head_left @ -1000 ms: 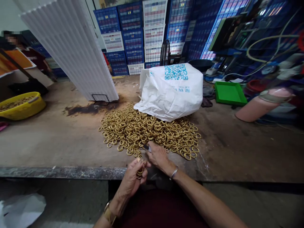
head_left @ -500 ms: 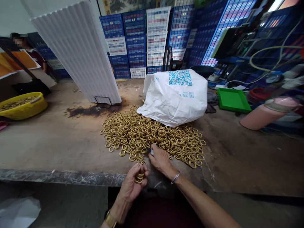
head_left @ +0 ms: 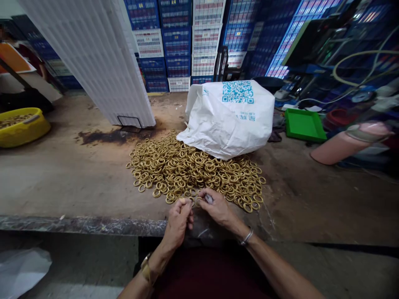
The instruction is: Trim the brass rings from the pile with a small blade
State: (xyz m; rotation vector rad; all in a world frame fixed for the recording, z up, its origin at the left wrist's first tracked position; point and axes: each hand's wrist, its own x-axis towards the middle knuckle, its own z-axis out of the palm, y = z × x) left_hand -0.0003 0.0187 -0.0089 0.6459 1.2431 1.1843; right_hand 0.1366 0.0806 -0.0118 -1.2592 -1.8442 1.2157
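Note:
A wide heap of gold-coloured rings (head_left: 183,166) lies on the table, spilling from under a white woven sack (head_left: 230,124). My left hand (head_left: 178,222) is closed at the near edge of the heap, thumb and fingertips pinched by a gold-coloured ring (head_left: 192,202). Whatever lies deeper in its curled fingers is hidden. Just to its right, my right hand (head_left: 216,209) is curled around a small grey tool (head_left: 208,199), whose kind I cannot make out. Its thumb and forefinger come close to a ring between the two hands.
A white corrugated panel (head_left: 93,62) stands in a wire holder at the back left. A yellow basin (head_left: 25,128) of small pieces sits far left. To the right are a green tray (head_left: 305,124) and a pink bottle (head_left: 349,143). Stacked crates (head_left: 176,54) line the back.
My right hand has drawn back from the heap toward my left hand. My left hand has turned over, hiding the rings seen in its fingers. The view has tilted slightly down.

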